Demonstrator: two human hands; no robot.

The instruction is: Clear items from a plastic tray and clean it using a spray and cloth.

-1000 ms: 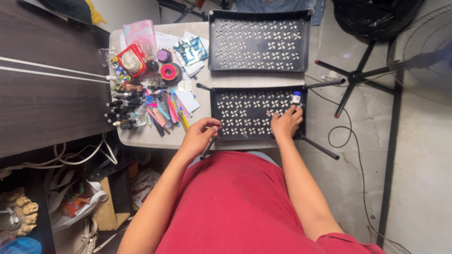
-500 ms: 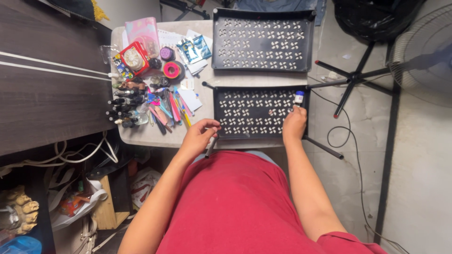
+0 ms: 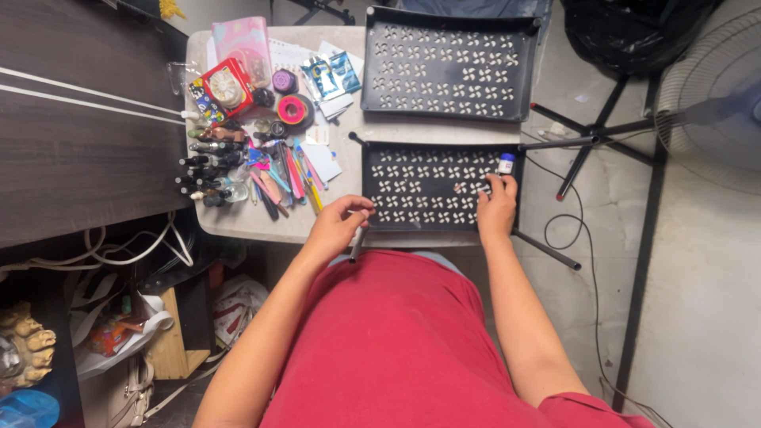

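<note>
Leaning over a small table (image 3: 238,226), a person in a red shirt pinches a dark pen (image 3: 357,242) in the left hand (image 3: 341,224) at the near edge of a black perforated tray (image 3: 432,190). The right hand (image 3: 497,208) rests on the tray, fingers loosely curled, just below a small blue-capped bottle (image 3: 506,163). Pens and nail-polish bottles (image 3: 208,170) crowd the table's left.

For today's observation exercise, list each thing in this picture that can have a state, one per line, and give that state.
Left hand: closed around a dark pen, at the table's near edge.
Dark pen: held, tip pointing down off the table edge.
Right hand: resting on the near tray, fingers by the small bottle.
Small bottle: upright, blue cap on.
Near tray: flat, nearly bare.
Far tray: flat, nothing in it.
</note>
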